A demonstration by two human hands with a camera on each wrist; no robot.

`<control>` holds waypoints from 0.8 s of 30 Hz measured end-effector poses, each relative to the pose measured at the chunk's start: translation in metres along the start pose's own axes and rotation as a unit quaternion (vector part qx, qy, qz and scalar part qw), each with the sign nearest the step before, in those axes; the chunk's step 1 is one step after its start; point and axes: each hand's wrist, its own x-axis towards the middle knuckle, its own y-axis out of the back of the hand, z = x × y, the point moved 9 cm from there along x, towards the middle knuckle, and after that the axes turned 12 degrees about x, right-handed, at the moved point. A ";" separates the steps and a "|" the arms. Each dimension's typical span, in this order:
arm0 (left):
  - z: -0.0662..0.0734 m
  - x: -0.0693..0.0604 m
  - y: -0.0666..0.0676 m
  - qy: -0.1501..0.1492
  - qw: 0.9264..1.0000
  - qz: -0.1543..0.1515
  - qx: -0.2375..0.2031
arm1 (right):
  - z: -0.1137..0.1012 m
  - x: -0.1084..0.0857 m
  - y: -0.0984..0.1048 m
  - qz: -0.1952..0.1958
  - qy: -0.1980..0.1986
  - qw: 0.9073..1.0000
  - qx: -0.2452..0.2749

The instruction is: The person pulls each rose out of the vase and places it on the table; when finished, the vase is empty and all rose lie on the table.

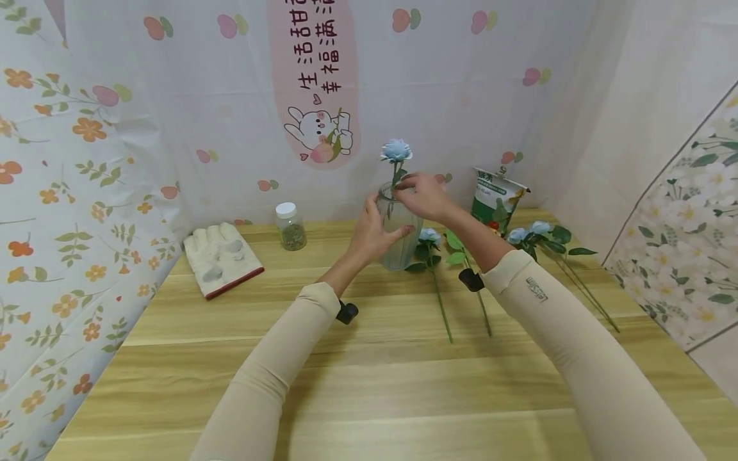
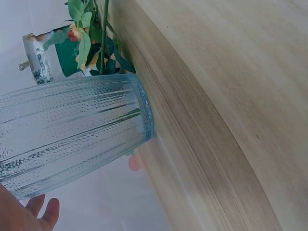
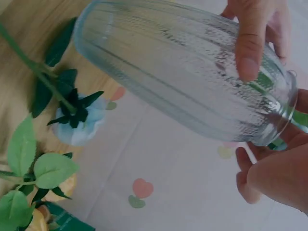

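A clear ribbed glass vase (image 1: 396, 253) stands upright on the wooden table. My left hand (image 1: 371, 235) grips its upper side; in the right wrist view the thumb (image 3: 250, 57) lies across the glass. One blue artificial rose (image 1: 396, 150) rises above the vase mouth, its stem running down inside. At the rim, my right hand (image 1: 425, 197) pinches that stem, partly hiding the opening. In the left wrist view the vase (image 2: 72, 130) shows a green stem end near its base. Another blue rose (image 1: 430, 236) lies just right of the vase.
More blue roses (image 1: 540, 228) and a leafy orange-yellow flower stem lie to the right, by a green-and-white bag (image 1: 497, 197). Further left are a white-capped jar (image 1: 291, 229) and a white glove (image 1: 221, 259) with grey stones on it. A printed cloth hangs behind.
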 end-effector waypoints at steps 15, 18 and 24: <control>0.002 0.001 0.001 -0.013 1.000 0.007 -0.004 | 0.001 0.004 -0.010 0.017 -0.029 0.999 0.022; 0.001 0.001 0.002 -0.015 1.000 0.009 -0.005 | 0.003 0.004 -0.010 0.036 -0.049 0.998 0.018; 0.001 0.000 0.002 -0.015 1.000 0.003 0.002 | 0.002 0.003 -0.011 0.026 -0.031 0.999 0.018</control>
